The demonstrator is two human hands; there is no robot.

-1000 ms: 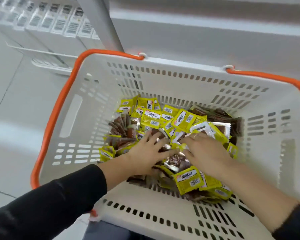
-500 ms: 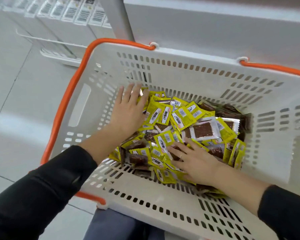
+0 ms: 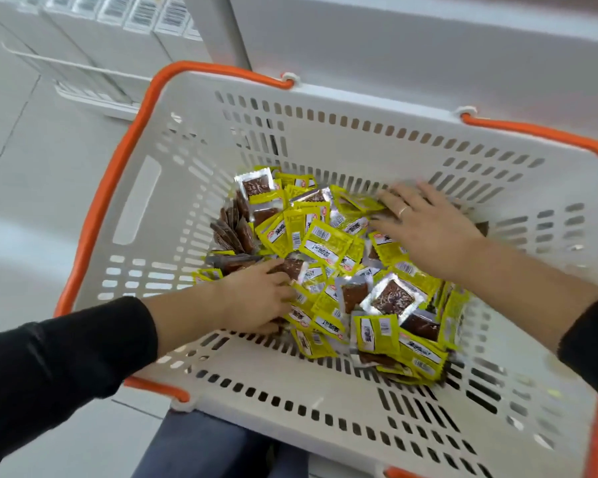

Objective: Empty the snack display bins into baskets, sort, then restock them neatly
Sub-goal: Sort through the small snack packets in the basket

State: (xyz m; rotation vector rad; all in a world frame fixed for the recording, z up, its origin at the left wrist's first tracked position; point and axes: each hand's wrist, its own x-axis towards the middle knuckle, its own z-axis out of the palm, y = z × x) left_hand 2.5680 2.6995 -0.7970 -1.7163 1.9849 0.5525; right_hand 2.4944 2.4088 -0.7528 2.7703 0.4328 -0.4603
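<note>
Snack packets [image 3: 328, 246], small yellow sachets mixed with clear-faced ones showing brown filling, lie jumbled on the floor of my white basket [image 3: 308, 384], heaped toward its far and right side. My left hand [image 3: 256, 298] sits at the near-left edge of the heap, fingers dug in among packets; I cannot tell if it grips one. My right hand [image 3: 425, 225] lies flat and released on the far-right packets. A brown stack [image 3: 233, 229] stands on edge left of the heap, nearest my left hand.
</note>
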